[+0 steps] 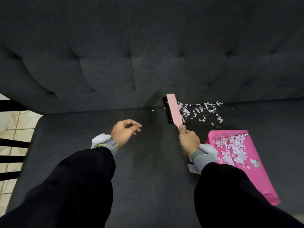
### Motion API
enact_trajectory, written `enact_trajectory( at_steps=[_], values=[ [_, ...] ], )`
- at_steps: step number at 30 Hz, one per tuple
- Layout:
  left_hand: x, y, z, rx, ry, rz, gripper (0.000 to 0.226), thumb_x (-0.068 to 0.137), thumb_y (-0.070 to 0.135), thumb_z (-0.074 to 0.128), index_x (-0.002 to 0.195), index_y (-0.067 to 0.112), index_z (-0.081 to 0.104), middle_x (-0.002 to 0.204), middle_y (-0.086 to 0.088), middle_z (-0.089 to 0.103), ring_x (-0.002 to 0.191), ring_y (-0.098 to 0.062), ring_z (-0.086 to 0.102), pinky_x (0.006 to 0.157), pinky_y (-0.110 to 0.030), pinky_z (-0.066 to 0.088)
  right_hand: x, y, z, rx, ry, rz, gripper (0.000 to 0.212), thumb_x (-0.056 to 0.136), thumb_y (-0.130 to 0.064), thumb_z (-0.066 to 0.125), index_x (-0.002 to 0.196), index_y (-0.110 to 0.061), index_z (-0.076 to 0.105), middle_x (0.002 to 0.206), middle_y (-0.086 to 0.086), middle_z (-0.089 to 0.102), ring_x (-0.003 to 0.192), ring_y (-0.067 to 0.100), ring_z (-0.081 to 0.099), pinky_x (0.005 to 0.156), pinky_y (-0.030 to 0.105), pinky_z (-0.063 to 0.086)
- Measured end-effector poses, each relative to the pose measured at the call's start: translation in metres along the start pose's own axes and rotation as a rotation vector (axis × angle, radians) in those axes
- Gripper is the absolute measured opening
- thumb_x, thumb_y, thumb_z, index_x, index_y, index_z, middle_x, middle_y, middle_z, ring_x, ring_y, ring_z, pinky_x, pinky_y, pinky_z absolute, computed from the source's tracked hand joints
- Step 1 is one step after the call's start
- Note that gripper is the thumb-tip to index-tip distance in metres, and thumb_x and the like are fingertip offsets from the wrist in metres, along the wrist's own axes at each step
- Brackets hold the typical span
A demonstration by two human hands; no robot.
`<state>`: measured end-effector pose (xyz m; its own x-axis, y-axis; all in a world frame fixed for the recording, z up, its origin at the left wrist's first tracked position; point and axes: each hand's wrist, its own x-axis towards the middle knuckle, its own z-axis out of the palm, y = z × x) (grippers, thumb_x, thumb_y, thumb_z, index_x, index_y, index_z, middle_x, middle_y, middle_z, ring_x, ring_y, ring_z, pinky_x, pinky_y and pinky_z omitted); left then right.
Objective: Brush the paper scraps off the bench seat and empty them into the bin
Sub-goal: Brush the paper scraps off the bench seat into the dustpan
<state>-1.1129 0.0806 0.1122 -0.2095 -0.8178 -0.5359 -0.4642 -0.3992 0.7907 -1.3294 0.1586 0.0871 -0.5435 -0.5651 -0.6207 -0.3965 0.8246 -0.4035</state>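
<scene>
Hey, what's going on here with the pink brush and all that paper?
A person is sweeping a dark bench seat. Their right hand grips a pink brush just left of a patch of loose paper scraps by the backrest. A pink dustpan lies on the seat to the right, already holding scraps. The left hand hovers empty.

Light level: dim; dark bench seat (148, 170) loses detail.
Brightest area: tiled floor (15, 124), left edge, washed pale.
Shadow: soft patch left of brush (174, 111), centre.
Blur: right hand (189, 141) motion-smeared.
Distortion: wide-angle bowing toward corners.
Focus: soft throughout.
</scene>
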Motion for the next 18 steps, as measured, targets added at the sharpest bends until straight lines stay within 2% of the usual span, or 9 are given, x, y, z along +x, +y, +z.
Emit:
enact_trajectory(
  at_steps=[3, 6, 12, 16, 18],
  values=[
    [-0.014, 0.024, 0.024, -0.006, -0.006, 0.022, 0.020, 0.090, 0.004, 0.052, 0.079, 0.014, 0.065, 0.074, -0.002, 0.066, 0.050, 0.007, 0.057, 0.048, -0.003, 0.039, -0.002, 0.007, -0.038, -0.050, -0.035, -0.065, 0.048, 0.097, -0.046, 0.033, 0.071, -0.016, 0.061, 0.102, 0.016, 0.068, 0.104, 0.034, 0.059, 0.083, 0.032, 0.042],
    [-0.026, 0.047, 0.055, -0.018, 0.001, 0.044, 0.020, 0.090, 0.004, 0.052, 0.079, 0.014, 0.065, 0.073, -0.001, 0.065, 0.049, 0.008, 0.056, 0.047, -0.004, 0.038, -0.001, 0.030, -0.081, -0.071, -0.042, -0.119, 0.053, 0.096, -0.046, 0.034, 0.056, -0.016, 0.049, 0.082, 0.011, 0.061, 0.096, 0.035, 0.062, 0.076, 0.032, 0.040],
    [-0.052, 0.069, 0.130, -0.029, -0.028, 0.052, 0.017, 0.089, 0.008, 0.055, 0.079, 0.016, 0.067, 0.073, 0.000, 0.066, 0.054, -0.001, 0.057, 0.048, -0.003, 0.037, 0.002, 0.095, -0.151, -0.106, -0.014, -0.167, 0.055, 0.097, -0.045, 0.034, 0.055, -0.013, 0.050, 0.075, 0.014, 0.057, 0.080, 0.030, 0.055, 0.070, 0.030, 0.035],
    [-0.066, 0.061, 0.176, -0.013, -0.063, 0.008, 0.021, 0.087, 0.011, 0.057, 0.073, 0.025, 0.066, 0.075, 0.001, 0.068, 0.061, -0.010, 0.056, 0.049, -0.005, 0.038, 0.008, 0.135, -0.174, -0.155, -0.014, -0.141, 0.055, 0.098, -0.044, 0.031, 0.066, -0.007, 0.055, 0.077, 0.016, 0.056, 0.078, 0.032, 0.051, 0.068, 0.032, 0.033],
    [-0.073, 0.057, 0.204, 0.019, -0.091, -0.010, 0.018, 0.085, 0.013, 0.061, 0.074, 0.027, 0.064, 0.077, 0.000, 0.068, 0.063, -0.010, 0.057, 0.056, -0.009, 0.042, 0.012, 0.157, -0.186, -0.148, -0.007, -0.120, 0.056, 0.098, -0.044, 0.031, 0.067, -0.006, 0.059, 0.079, 0.016, 0.059, 0.078, 0.031, 0.052, 0.069, 0.031, 0.034]
  ],
)
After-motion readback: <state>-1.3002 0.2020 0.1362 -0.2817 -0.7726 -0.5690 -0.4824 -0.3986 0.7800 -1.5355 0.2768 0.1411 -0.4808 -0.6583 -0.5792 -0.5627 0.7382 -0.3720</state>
